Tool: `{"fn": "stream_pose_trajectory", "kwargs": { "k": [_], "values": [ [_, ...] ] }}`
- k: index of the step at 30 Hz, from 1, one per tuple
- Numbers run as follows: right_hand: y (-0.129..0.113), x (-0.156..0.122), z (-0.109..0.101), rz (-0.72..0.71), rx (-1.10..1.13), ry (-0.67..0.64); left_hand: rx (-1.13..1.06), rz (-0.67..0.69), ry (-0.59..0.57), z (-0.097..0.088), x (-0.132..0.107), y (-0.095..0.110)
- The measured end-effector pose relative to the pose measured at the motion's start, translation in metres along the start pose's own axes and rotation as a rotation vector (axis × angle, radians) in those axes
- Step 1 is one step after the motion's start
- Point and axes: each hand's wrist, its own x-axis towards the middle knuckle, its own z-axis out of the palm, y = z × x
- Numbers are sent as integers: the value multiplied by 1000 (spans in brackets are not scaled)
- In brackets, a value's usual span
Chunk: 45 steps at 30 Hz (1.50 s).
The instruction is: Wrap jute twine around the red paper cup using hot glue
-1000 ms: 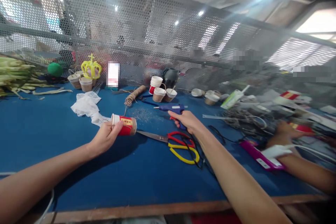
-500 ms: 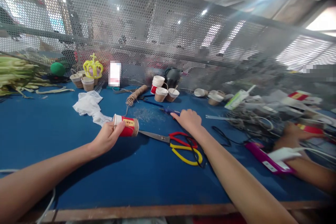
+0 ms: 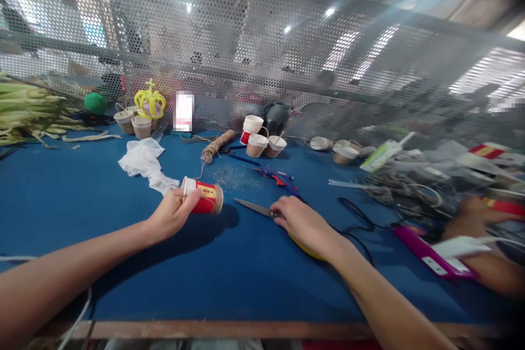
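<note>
My left hand is closed around a red and white paper cup, which lies on its side in the air with twine wound round its bottom end. My right hand rests over the scissors, fingers curled round them near the pivot. The closed blades point left toward the cup; most of the yellow handle is under the hand. A blue glue gun lies just beyond my right hand. Behind the cup are a roll of brown twine and a crumpled white cloth.
Several twine-wrapped cups stand along the perforated metal screen. A purple power strip with a white plug lies at right, beside a co-worker's hand and heaped twine. A phone leans at the back.
My right hand has let go of the glue gun and moved down toward me onto the scissors. My left hand still holds the cup. The view has shifted slightly.
</note>
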Motion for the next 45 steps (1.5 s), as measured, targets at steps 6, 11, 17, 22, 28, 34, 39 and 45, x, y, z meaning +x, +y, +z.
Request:
{"fn": "stream_pose_trajectory", "kwargs": {
  "k": [6,11,17,22,28,34,39,45],
  "values": [
    [-63,17,-38,-360,445,251,185,195,-197,0,-8,10],
    [-127,31,-39,-555,389,120,184,258,-238,5,-11,1],
    [-132,32,-36,-451,476,138,141,160,-182,5,-7,7],
    [-128,32,-34,-403,533,131,133,86,-221,6,-6,10],
    [-126,35,-30,-447,669,231,143,44,-236,5,-8,14],
    [-116,39,-33,-279,966,148,31,-141,-329,-3,-7,27],
    [-105,40,-34,-179,1153,207,-113,-238,-291,-5,-5,26],
    [-89,36,-30,-115,1303,287,-250,-251,-271,-7,-6,26]
  ]
}}
